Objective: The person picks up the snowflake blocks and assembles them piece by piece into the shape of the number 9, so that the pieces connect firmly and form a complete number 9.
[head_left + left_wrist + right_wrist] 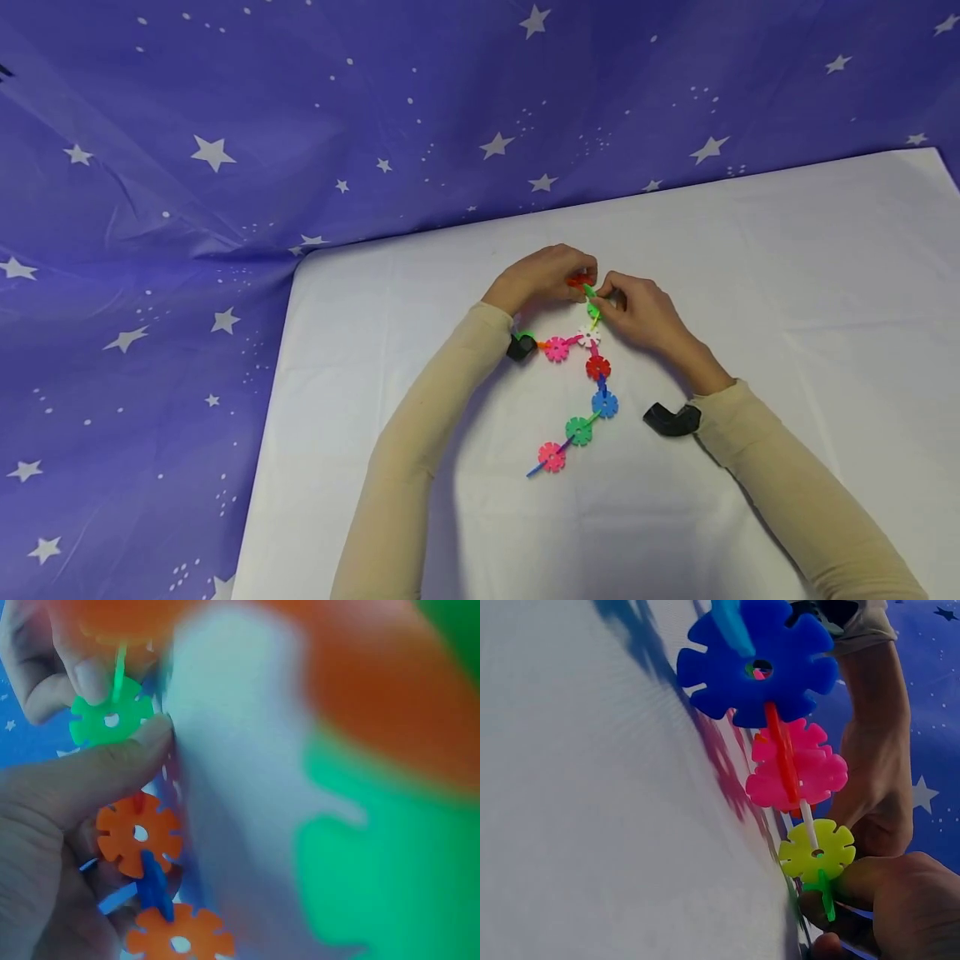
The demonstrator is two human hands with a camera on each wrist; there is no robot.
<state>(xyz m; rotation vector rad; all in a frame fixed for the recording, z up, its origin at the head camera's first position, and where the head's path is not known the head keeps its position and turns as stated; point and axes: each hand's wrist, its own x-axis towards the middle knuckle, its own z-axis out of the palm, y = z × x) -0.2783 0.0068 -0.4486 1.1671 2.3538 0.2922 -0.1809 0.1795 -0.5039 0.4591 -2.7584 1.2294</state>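
A branching chain of notched plastic interlocking discs lies on the white cloth. It joins at a white disc [588, 336]. Both hands meet at the far end of one branch. My left hand [551, 271] grips discs there, its thumb pressed on a green disc [94, 729], with orange-red discs [140, 834] below the thumb in the left wrist view. From the other side, my right hand [641, 312] pinches a green disc [826, 900] seen edge-on, slotted into a yellow-green disc [817, 851]. Fingers partly hide the joint.
Another branch runs toward me through red [598, 367], blue [604, 404], green [579, 431] and pink [552, 457] discs. A third branch with a pink disc [557, 349] passes beneath the left wrist. Black wrist devices [672, 420] sit under both wrists. A purple star-patterned drape [420, 108] hangs behind the table.
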